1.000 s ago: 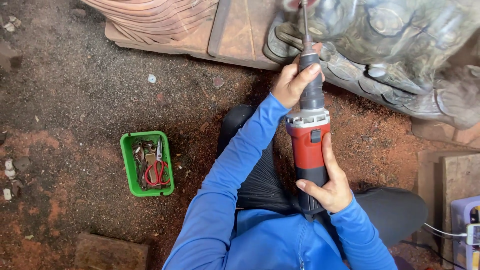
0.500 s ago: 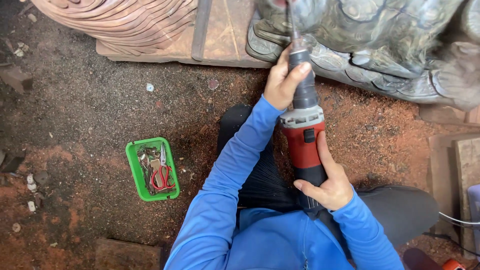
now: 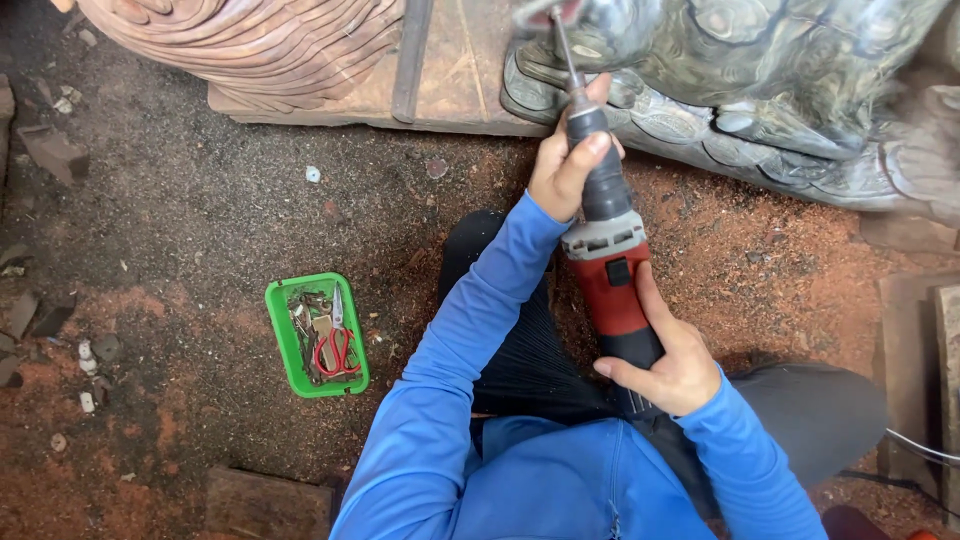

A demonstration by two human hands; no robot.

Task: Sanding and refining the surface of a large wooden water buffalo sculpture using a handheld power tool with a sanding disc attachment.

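I hold a red and grey die grinder (image 3: 612, 275) with both hands. My left hand (image 3: 566, 165) wraps its dark front neck, near the long thin shaft. My right hand (image 3: 672, 362) grips the black rear of the body. The shaft's tip reaches up against a dark carved wooden sculpture (image 3: 760, 75) at the top right; the bit itself is blurred. Both arms wear blue sleeves, and I sit on the ground with dark trousers under the tool.
A green plastic tray (image 3: 284, 340) holding red-handled scissors and small bits lies on the sawdust-covered ground at left. A reddish carved wood piece (image 3: 250, 45) stands at top left. Wood blocks sit at right, with a thin cable by my right leg.
The view has shifted, so the sculpture and tray sit slightly lower and to the right in frame. Both hands keep their grip on the grinder, its tip still at the carving.
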